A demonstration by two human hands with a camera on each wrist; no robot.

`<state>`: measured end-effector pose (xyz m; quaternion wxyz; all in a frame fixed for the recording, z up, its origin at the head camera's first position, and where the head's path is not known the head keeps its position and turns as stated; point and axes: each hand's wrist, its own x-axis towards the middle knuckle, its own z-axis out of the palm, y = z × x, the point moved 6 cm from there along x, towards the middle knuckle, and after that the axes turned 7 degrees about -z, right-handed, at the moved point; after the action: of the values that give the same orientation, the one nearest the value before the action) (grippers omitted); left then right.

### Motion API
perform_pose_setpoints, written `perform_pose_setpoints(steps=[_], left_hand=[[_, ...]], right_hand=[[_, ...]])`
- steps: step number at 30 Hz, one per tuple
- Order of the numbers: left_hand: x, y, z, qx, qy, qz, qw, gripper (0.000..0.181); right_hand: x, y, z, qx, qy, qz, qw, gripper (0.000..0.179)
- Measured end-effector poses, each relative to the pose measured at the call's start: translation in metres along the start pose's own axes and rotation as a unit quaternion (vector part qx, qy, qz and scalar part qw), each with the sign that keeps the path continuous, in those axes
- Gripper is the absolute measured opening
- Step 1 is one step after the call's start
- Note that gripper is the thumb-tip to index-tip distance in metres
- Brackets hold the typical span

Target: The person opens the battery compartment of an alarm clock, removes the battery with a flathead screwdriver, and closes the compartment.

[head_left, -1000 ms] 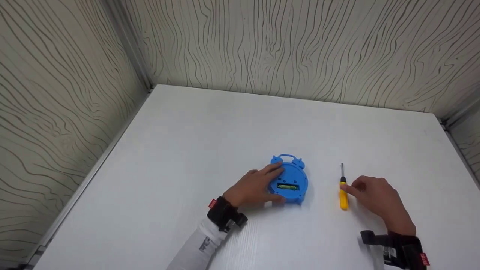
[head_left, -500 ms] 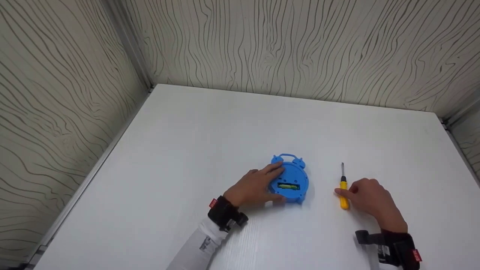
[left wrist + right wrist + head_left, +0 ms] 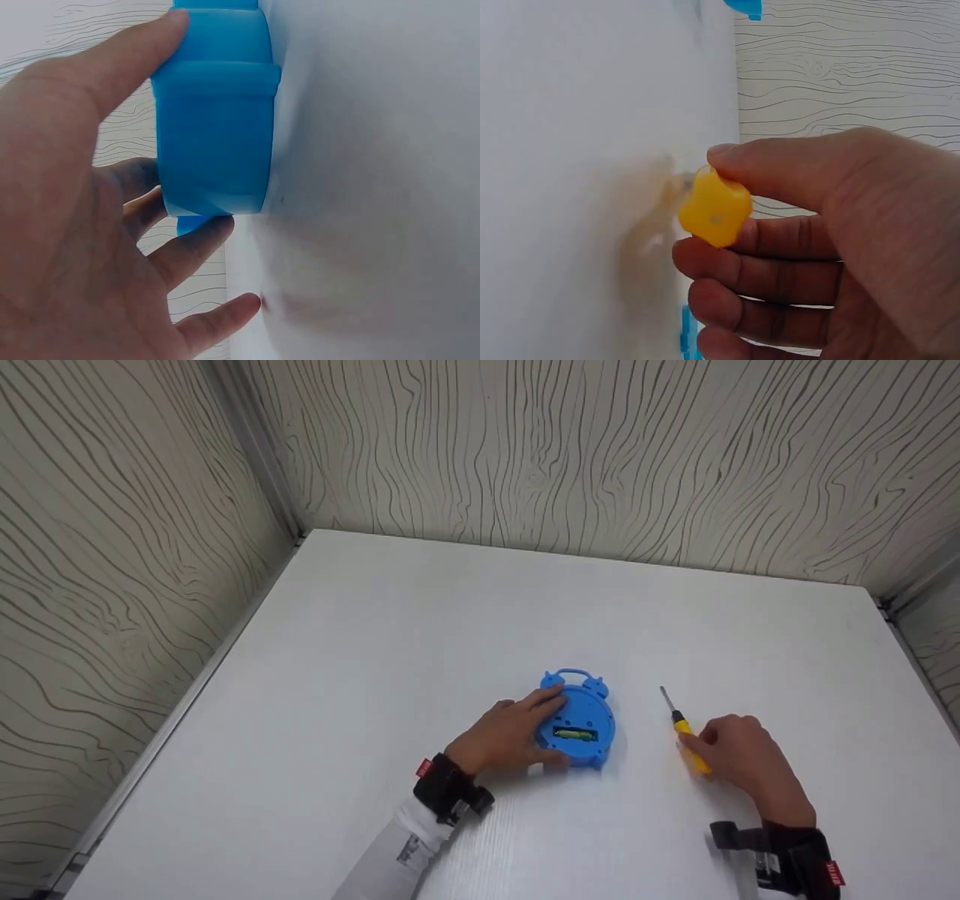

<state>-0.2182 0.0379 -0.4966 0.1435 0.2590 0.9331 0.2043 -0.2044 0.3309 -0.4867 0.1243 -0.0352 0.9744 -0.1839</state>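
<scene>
Your spread left grip (image 3: 504, 736) is prob just steadying that blue plastic twin-bell clock (image 3: 589, 709), right grip (image 3: 750, 761) pinching the yellow-handled screwdriver (image 3: 682, 727) nearer the surface's (image 3: 810, 652) right edge.

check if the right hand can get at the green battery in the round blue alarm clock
Probably yes: the battery lies uncovered, the left hand clear of it, though the right hand holds a yellow-handled screwdriver.
</scene>
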Motion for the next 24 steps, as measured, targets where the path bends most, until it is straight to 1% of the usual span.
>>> perform_pose_setpoints(steps=[5, 7, 11, 14, 19, 24], left_hand=[[0.000, 0.001, -0.001, 0.002, 0.005, 0.002, 1.0000, 0.085], [0.000, 0.001, -0.001, 0.004, 0.007, 0.002, 1.0000, 0.085], [-0.001, 0.001, -0.001, 0.009, 0.007, 0.001, 0.9999, 0.085], [0.000, -0.001, 0.000, 0.008, 0.003, -0.002, 1.0000, 0.085], [0.001, -0.002, 0.002, 0.003, -0.003, -0.007, 1.0000, 0.085], [0.002, -0.002, 0.002, -0.001, -0.003, -0.006, 1.0000, 0.086]], right_hand=[[-0.004, -0.007, -0.009, 0.009, 0.052, -0.029, 0.9982, 0.030], [-0.005, -0.010, -0.013, 0.015, 0.069, -0.035, 0.9969, 0.029], [-0.007, -0.015, -0.019, 0.023, 0.087, -0.036, 0.9953, 0.032], [-0.009, -0.020, -0.022, 0.043, 0.101, -0.041, 0.9931, 0.033], [-0.014, -0.030, -0.030, 0.084, 0.133, -0.059, 0.9858, 0.033], [-0.020, -0.041, -0.040, 0.085, 0.179, -0.094, 0.9757, 0.029]])
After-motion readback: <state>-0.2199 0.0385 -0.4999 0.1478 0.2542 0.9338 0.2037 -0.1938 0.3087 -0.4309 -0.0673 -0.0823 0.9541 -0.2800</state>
